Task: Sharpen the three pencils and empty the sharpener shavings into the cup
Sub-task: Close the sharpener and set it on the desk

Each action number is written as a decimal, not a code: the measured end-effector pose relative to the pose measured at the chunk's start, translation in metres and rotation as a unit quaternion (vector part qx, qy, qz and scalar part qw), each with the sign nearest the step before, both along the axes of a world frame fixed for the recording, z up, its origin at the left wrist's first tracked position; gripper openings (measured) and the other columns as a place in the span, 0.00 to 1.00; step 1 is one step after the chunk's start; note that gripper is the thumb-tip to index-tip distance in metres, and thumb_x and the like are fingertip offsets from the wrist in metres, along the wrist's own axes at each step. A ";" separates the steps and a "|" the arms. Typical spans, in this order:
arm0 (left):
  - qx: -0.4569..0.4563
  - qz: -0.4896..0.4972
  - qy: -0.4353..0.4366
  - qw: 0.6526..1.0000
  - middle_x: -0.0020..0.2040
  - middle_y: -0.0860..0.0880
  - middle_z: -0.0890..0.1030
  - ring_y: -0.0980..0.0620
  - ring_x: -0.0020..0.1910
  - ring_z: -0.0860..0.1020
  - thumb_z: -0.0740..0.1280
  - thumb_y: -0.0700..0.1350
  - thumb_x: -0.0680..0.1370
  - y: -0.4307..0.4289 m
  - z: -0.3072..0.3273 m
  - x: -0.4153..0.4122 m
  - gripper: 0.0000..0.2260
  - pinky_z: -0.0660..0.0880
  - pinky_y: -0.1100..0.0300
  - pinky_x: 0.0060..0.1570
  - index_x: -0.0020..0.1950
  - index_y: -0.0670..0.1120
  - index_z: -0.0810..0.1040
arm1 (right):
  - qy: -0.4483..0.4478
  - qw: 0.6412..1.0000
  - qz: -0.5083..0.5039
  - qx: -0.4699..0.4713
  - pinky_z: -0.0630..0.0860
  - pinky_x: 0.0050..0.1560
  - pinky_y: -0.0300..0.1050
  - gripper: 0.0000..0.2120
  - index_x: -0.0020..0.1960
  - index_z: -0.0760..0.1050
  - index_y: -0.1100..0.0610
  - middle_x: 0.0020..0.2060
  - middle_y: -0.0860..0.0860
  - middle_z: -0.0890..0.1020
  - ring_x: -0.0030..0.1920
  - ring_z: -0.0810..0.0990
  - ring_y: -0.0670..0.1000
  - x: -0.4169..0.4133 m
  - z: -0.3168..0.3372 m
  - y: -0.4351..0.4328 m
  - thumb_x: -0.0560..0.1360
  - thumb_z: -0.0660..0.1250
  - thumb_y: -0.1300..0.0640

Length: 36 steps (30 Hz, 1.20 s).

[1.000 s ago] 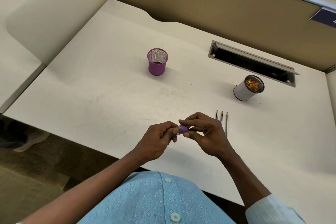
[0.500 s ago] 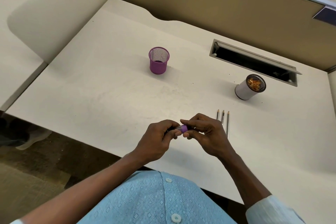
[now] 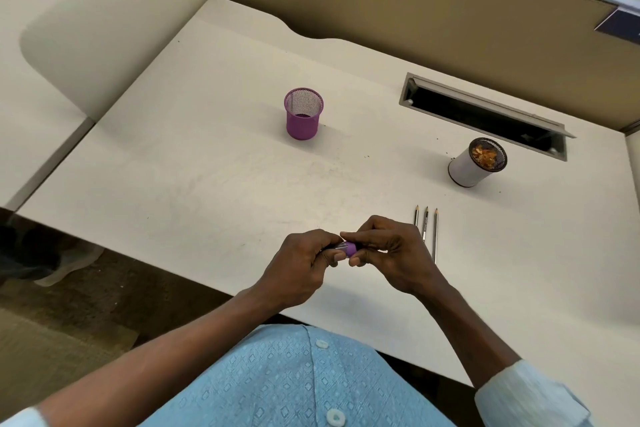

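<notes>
Both hands meet over the near edge of the pale surface (image 3: 194,163), pinching a small purple sharpener (image 3: 349,248) between them. The left hand (image 3: 299,265) is curled closed around the clear end of it, the right hand (image 3: 389,253) has thumb and fingertips clamped on the purple end, so both are gripping the same little thing. Just right of the right hand, three pencils (image 3: 425,222) lie side by side on the surface, tips pointing away from the person, their lower ends partly hidden behind the knuckles. Further back on the right stands a white cup (image 3: 467,168) with orange-brown shavings (image 3: 486,155) inside, and well apart to the left is a purple mesh cup (image 3: 303,120), upright. A long cable slot (image 3: 485,114) with its flap up runs behind the white cup. Can't tell if the sharpener is coming apart or not.
</notes>
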<state>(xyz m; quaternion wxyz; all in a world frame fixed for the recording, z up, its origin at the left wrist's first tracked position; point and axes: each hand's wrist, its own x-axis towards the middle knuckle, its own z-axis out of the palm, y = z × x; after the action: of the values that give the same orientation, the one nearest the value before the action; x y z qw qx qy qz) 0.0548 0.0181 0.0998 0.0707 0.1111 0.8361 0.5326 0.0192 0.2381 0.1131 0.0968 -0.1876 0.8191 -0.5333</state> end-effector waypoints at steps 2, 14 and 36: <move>0.000 -0.002 0.001 1.000 0.43 0.49 0.86 0.51 0.42 0.83 0.66 0.46 0.83 0.000 0.001 0.000 0.11 0.79 0.52 0.46 0.56 0.43 0.86 | -0.003 1.000 -0.006 -0.008 0.84 0.44 0.40 0.20 0.59 0.87 0.60 0.43 0.55 0.85 0.40 0.86 0.48 0.001 -0.002 -0.001 0.69 0.79 0.73; 0.037 0.031 -0.035 0.998 0.40 0.54 0.84 0.58 0.35 0.78 0.71 0.44 0.84 0.005 0.009 -0.024 0.04 0.77 0.58 0.38 0.56 0.46 0.85 | -0.057 0.987 -0.104 -0.108 0.84 0.50 0.46 0.24 0.66 0.82 0.60 0.48 0.58 0.85 0.48 0.86 0.54 -0.002 0.004 -0.005 0.72 0.77 0.73; -0.284 0.049 0.098 0.953 0.70 0.45 0.78 0.43 0.73 0.73 0.68 0.65 0.78 -0.046 -0.109 -0.055 0.27 0.79 0.45 0.65 0.63 0.44 0.81 | -0.101 0.960 -0.255 -0.062 0.81 0.53 0.40 0.18 0.64 0.85 0.54 0.52 0.50 0.89 0.51 0.86 0.45 -0.071 -0.045 0.034 0.76 0.77 0.66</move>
<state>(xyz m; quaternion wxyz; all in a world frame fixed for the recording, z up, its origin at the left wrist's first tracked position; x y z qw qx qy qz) -0.0001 -0.0281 -0.0095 -0.0088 0.0968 0.9601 0.2624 -0.0519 0.2718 0.0676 0.0277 0.0767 0.7910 -0.6064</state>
